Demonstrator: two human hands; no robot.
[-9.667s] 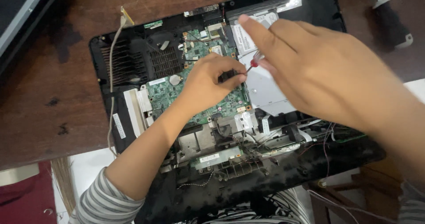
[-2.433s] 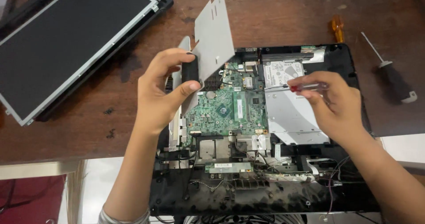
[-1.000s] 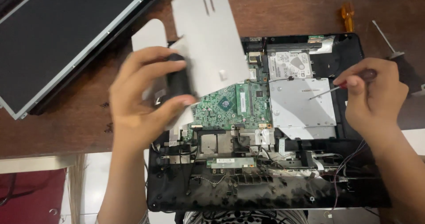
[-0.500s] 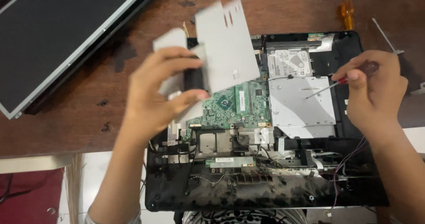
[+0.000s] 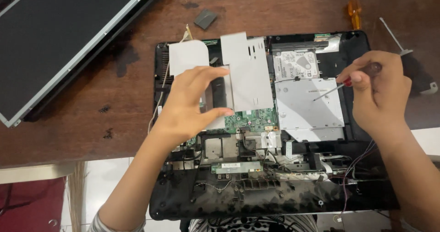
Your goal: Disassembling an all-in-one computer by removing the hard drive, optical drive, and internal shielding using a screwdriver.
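A person's left hand [image 5: 190,108] grips a grey metal shield [image 5: 245,71] lying over the opened computer chassis [image 5: 256,200], green circuit board [image 5: 252,119] exposed just beyond the fingertips. The right hand [image 5: 378,96] clenches a small screwdriver [image 5: 341,85] above the silver drive [image 5: 309,108]; the cables appear still connected.

grey shield plate [image 5: 247,71], green circuit board [image 5: 252,119], brown table [image 5: 114,113]

You are looking down on a dark brown wooden desk [image 5: 114,108] with scuffed, stained patches in its top. Past its near edge you see a pale tiled floor [image 5: 114,186], and a dark red mat [image 5: 27,204] lies at the lower left. The light is even and soft.
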